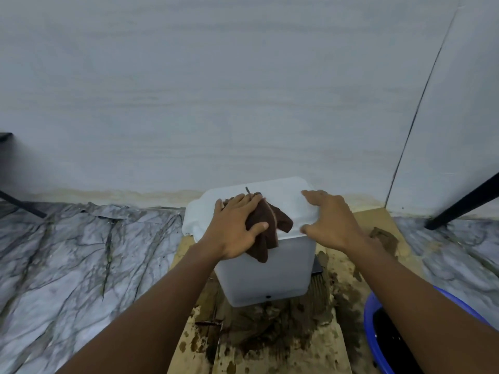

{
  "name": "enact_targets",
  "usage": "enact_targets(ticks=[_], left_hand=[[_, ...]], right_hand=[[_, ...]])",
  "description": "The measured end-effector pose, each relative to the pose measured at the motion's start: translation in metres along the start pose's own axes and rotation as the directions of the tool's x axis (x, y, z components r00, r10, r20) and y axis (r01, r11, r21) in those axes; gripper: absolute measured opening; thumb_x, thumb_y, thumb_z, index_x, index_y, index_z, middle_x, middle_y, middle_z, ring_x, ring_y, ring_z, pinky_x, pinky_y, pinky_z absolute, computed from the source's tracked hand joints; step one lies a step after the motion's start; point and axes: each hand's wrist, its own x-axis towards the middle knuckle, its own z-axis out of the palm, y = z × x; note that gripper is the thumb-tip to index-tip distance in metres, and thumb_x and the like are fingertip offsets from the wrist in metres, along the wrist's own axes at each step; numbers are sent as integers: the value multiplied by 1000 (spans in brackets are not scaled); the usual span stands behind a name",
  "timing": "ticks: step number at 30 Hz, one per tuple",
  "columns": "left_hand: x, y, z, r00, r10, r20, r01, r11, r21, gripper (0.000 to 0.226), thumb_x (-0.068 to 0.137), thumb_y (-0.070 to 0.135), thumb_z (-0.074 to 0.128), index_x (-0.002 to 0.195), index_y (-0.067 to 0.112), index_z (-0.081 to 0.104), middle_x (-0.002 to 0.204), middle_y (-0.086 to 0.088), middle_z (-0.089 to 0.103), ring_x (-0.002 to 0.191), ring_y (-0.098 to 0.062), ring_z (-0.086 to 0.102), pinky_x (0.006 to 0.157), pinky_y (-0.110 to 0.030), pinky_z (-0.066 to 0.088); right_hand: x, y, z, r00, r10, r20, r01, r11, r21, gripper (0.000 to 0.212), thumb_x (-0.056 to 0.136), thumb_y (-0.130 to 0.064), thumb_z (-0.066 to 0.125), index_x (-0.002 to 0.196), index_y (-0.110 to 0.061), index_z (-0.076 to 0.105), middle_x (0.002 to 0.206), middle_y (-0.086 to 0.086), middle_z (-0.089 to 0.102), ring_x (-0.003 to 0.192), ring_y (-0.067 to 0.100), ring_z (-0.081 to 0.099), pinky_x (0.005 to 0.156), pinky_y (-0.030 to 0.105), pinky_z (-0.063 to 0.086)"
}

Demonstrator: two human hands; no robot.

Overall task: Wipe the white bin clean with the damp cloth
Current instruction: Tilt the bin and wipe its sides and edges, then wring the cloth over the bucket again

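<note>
While our left hand [237,229] lies flat and spread on the damp cloth [266,228], pressing it onto the lid of the white bin [266,273], our right hand [330,221] rests open beside it, fingers splayed over the right edge of that lid and closed on nothing. The bin stands upright on a sheet of cardboard [318,344] on the floor, close to the wall [243,90], and the cardboard around its base is blotched with dark wet stains. A blue basin [370,317] sits at our lower right, near the bin but apart from it. The cloth is brown, limp and crumpled, with one corner hanging over the front edge of the lid, so we judge it will bunch unless the palm keeps it flat. The bin looks like thin, smooth plastic (probably light and likely to slide or tip on the wet cardboard), so we think it is best steadied at the lid's rim, where the right hand already lies, while the cloth works across the top and then down the sides.
</note>
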Motion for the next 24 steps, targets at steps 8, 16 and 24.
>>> enact_targets(ticks=[8, 16, 24], left_hand=[[1, 13, -7, 992, -45, -120, 17, 974, -225, 31, 80, 30, 81, 110, 25, 77, 96, 7, 74, 91, -12, 63, 86, -28, 51], [-3, 44, -18, 993, -108, -42, 83, 915, -394, 48, 65, 25, 94, 109, 25, 75, 102, 7, 73, 95, -9, 67, 84, -21, 52], [3, 109, -8, 941, 220, 259, -81, 885, -457, 50, 80, 19, 85, 124, 38, 70, 126, 10, 65, 108, -14, 60, 92, -32, 48]], right_hand=[[0, -40, 32, 983, -174, 57, 173, 985, 15, 36, 73, -33, 80, 108, -31, 75, 115, 0, 70, 121, 22, 58, 97, 40, 50], [-22, -38, -10, 994, -86, -70, 104, 947, 303, 21, 68, 7, 80, 74, -13, 76, 77, -5, 74, 71, -2, 66, 65, 12, 52], [-75, -4, -88, 999, -23, 38, 15, 982, 188, 23, 67, 0, 87, 83, -15, 80, 79, -9, 76, 80, 4, 71, 78, 20, 58]])
